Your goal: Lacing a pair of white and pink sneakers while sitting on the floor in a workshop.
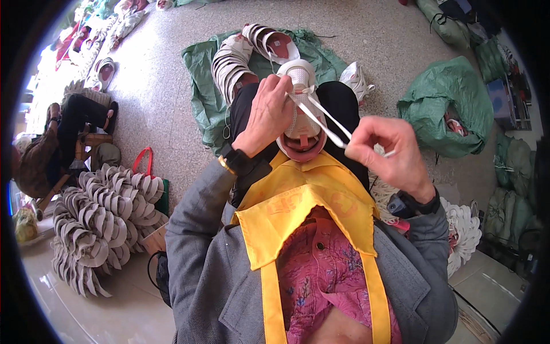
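A white sneaker (pixel 299 73) rests on my lap between my knees, toe pointing away and its pink-lined opening toward me. My left hand (pixel 268 112) is closed on the left side of its upper, with the fingertips by the front eyelets; what lies under the fingers is partly hidden. From those eyelets a white shoelace (pixel 317 120) runs in two taut strands toward the right. My right hand (pixel 385 144) pinches the strands between thumb and fingers, and a short end sticks out past the grip.
Ahead, a row of nested shoe uppers (pixel 230 66) lies on a green woven sheet (pixel 200 94). A green sack (pixel 450 97) stands at right, and a bundle of white laces (pixel 461 235) lies nearer. Stacked grey shoe parts (pixel 100 223) fill the left, near a seated person's leg (pixel 86 117).
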Motion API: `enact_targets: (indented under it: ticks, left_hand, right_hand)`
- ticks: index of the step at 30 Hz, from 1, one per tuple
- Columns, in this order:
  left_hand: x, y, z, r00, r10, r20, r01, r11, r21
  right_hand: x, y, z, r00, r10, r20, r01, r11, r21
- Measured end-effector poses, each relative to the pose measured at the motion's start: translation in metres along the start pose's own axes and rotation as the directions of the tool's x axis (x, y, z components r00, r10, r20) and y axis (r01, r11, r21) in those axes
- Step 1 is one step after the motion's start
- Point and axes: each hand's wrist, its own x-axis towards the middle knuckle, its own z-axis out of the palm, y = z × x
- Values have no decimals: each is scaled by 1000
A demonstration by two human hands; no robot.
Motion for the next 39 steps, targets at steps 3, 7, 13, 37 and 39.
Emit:
enact_targets:
  ticks: [3,7,13,37,39]
  left_hand:
    - [11,26,-26,977,-51,206,110,951,-288]
    - [28,54,-47,974,-63,218,164,861,-482]
    - [40,74,-54,941,-226,251,337,560,-757]
    - [39,63,-49,839,-345,420,503,200,-841]
    - [39,64,-48,842,-348,413,503,228,-834]
  right_hand:
    - [11,-5,-11,996,47,-72,-44,998,41]
    - [29,-2,-23,992,58,-112,-53,998,44]
    - [48,6,-13,985,5,-171,54,938,343]
    - [70,26,14,963,-63,-263,153,929,336]
    - [70,27,14,959,-92,-269,174,939,296]
